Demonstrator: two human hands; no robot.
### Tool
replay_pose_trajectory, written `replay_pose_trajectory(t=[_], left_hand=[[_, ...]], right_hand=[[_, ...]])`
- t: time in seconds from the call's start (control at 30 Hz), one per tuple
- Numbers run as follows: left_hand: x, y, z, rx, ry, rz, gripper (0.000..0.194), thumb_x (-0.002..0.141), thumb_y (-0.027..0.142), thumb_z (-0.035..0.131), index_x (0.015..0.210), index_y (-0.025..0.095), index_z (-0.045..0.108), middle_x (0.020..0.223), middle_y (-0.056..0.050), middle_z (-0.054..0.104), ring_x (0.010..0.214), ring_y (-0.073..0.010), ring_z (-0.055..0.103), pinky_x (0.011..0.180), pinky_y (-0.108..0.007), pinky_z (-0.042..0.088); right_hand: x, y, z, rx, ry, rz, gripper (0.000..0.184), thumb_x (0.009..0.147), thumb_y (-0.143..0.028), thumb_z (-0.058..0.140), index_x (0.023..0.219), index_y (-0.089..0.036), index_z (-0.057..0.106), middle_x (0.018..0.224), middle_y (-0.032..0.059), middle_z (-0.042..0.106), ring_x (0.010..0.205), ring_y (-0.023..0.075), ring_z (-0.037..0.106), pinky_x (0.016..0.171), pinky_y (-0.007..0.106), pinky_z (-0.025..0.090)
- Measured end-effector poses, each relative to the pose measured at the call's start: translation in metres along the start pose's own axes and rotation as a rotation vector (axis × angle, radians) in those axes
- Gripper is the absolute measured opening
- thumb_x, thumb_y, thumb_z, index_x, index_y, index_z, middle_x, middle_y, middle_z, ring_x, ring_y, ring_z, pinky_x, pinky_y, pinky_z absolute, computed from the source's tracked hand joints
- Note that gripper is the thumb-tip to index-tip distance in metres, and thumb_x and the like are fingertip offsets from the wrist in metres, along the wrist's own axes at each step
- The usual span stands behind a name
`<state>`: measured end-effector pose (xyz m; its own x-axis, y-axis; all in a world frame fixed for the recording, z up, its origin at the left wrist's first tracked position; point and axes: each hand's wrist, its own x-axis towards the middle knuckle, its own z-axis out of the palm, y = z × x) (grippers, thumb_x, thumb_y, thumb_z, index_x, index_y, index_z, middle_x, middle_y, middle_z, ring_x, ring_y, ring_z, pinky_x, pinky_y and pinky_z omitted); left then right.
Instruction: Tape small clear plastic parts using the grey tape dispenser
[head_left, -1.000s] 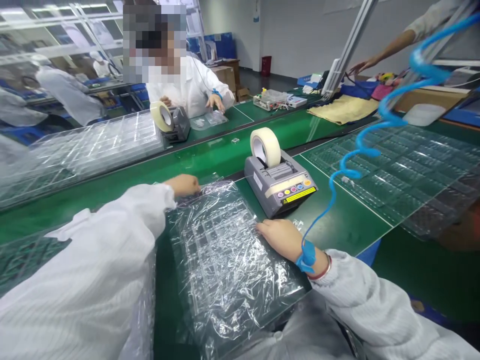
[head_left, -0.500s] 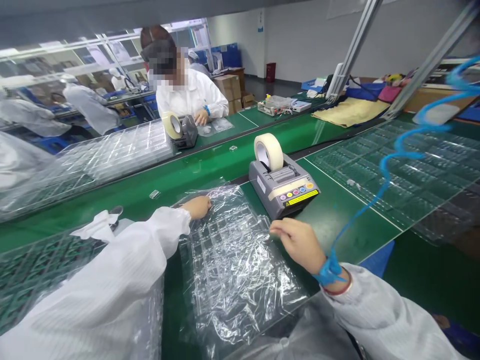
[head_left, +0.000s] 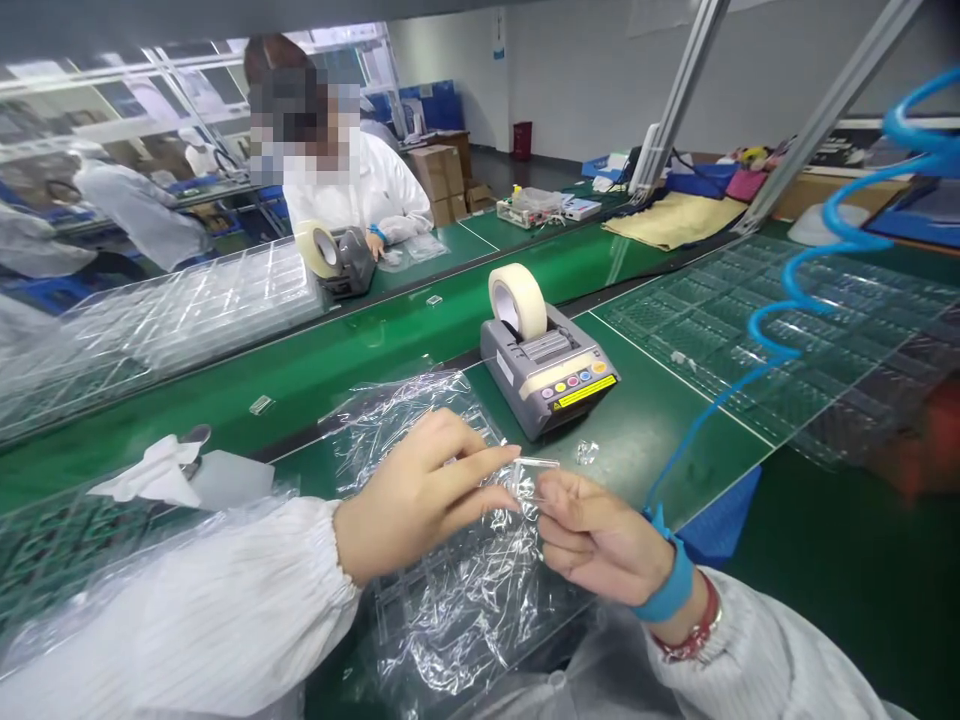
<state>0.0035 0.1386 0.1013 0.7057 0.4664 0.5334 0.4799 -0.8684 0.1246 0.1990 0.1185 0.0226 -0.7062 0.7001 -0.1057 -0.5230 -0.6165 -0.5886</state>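
Observation:
Between my two hands is a small clear rectangular piece with bright edges (head_left: 535, 464), held above the plastic film. My right hand (head_left: 607, 535) pinches its right end between thumb and curled fingers, a blue wrist strap around that wrist. At its left end, the thumb and finger of my left hand (head_left: 420, 490) close on the edges. Below them lies crinkled clear plastic film (head_left: 450, 640) over a gridded clear tray, partly hidden by my left hand. A scrap of clear film (head_left: 587, 452) rests on the green bench right of the hands.
Ahead stands a grey tape dispenser (head_left: 551, 370) with a cream tape roll (head_left: 519, 300). Clear trays (head_left: 787, 330) lie to the right. A blue coiled cord (head_left: 780, 350) runs to my right wrist. White paper (head_left: 154, 470) lies left. Across the bench sits a co-worker (head_left: 352, 185).
Both hands have come together over the film; the left moved right and nearer me. The small clear piece now shows between them. The view has shifted slightly right.

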Motion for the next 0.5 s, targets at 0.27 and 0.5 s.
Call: replay_pose_trajectory(t=[0.27,0.5], left_hand=[[-0.007,-0.002,-0.006,-0.005,-0.009,-0.052,0.033,0.077,0.023,0.066,0.106,0.012,0.056,0.080,-0.003,0.050,0.073,-0.0142,0.045,0.065,-0.031,0.041],[-0.011,-0.006,0.001,-0.012,-0.045,-0.068,0.029,0.079,0.021,0.063,0.105,0.013,0.055,0.081,-0.003,0.049,0.074,-0.0144,0.045,0.066,-0.031,0.040]], right_hand=[[-0.011,-0.072,-0.037,-1.394,0.858,-0.580,0.043,0.087,-0.041,0.046,0.126,-0.024,0.049,0.051,-0.0055,0.038,0.047,0.0121,0.036,0.048,0.025,0.027],[-0.008,-0.077,-0.056,-2.092,1.037,-0.336,0.044,0.092,-0.042,0.031,0.132,-0.028,0.045,0.053,0.0030,0.059,0.045,0.0177,0.050,0.045,0.026,0.023]])
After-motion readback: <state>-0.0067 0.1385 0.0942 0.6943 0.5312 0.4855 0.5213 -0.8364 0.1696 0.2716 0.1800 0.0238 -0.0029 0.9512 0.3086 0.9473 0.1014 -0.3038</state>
